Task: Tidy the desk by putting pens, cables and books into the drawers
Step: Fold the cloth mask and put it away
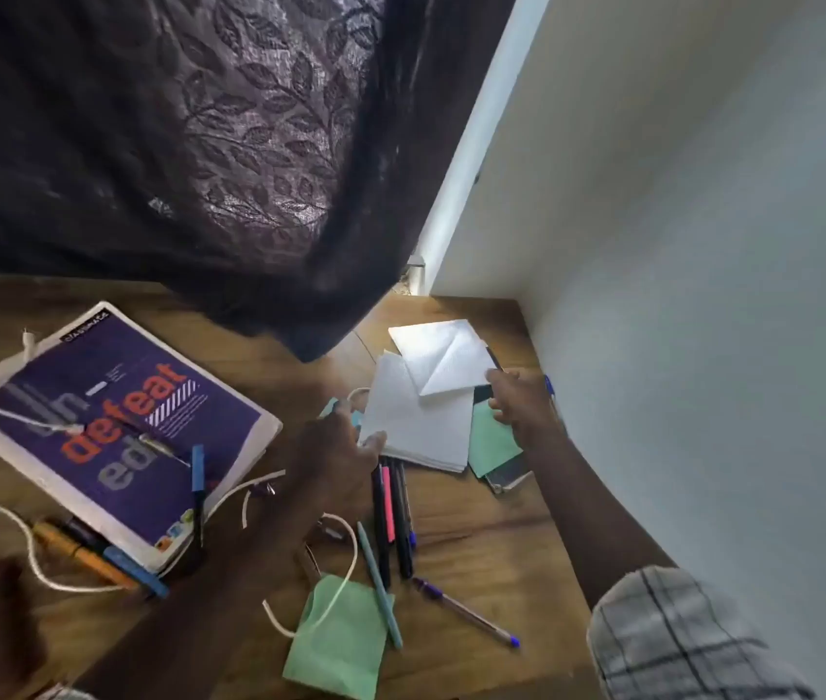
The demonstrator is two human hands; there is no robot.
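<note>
Checked sleeve on the right arm, wooden tabletop, purple book flat at left under a white cable, white papers gripped at opposite edges by left hand and right hand, loose pens just beside them.

You are looking down at a wooden desk. A purple book is lying askew on its left half, with an orange pen and a blue pen lying side by side at the book's near corner and a white cable looping past them. White papers are sitting at the far right, overlapping a green sheet. A bunch of dark pens, one of them pink, is lying just in front of the papers. A teal pen and a clear purple pen are lying nearer to you, and a green paper is resting at the near edge.
</note>
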